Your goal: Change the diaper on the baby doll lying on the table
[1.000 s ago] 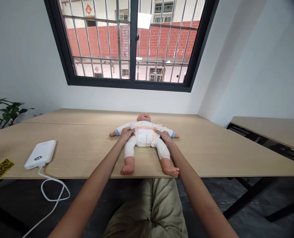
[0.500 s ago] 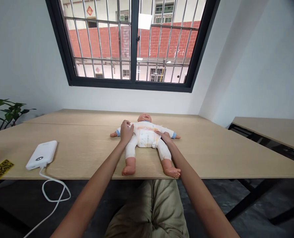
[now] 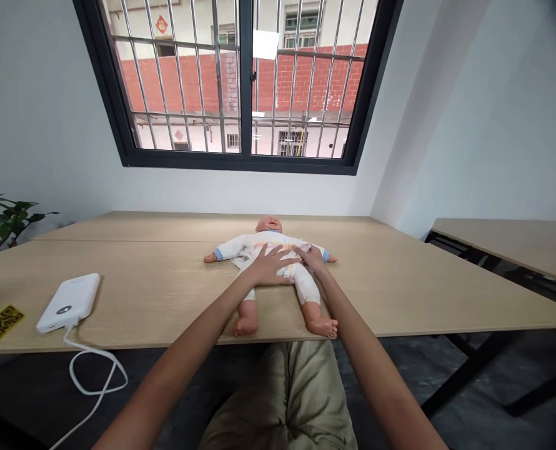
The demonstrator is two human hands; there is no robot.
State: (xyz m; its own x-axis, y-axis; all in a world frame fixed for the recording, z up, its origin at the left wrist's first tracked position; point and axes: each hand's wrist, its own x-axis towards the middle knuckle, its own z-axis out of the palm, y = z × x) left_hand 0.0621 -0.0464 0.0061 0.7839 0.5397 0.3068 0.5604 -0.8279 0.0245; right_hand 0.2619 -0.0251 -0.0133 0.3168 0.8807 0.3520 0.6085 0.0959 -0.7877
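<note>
A baby doll (image 3: pixel 308 289) in a white suit with blue cuffs lies on its back, head away from me, arms spread and bare feet towards me. Around its hips is a white diaper (image 3: pixel 287 271) with orange markings. My left hand (image 3: pixel 269 269) lies flat across the front of the diaper, fingers spread, covering much of it. At the doll's hip on the right, my right hand (image 3: pixel 312 257) has its fingers closed on the diaper's side edge. Part of that grip is hidden by the hand itself.
The doll lies on a light wooden table (image 3: pixel 156 287), its feet near the front edge. To the left, a white power bank (image 3: pixel 69 302) has a white cable (image 3: pixel 100 392) hanging over the edge. A plant (image 3: pixel 10 219) stands at far left. Behind is a barred window (image 3: pixel 240 159).
My left hand has moved right from the doll's hip onto the diaper's front, its fingers opening out flat. My right hand stays at the other hip. The view has shifted slightly.
</note>
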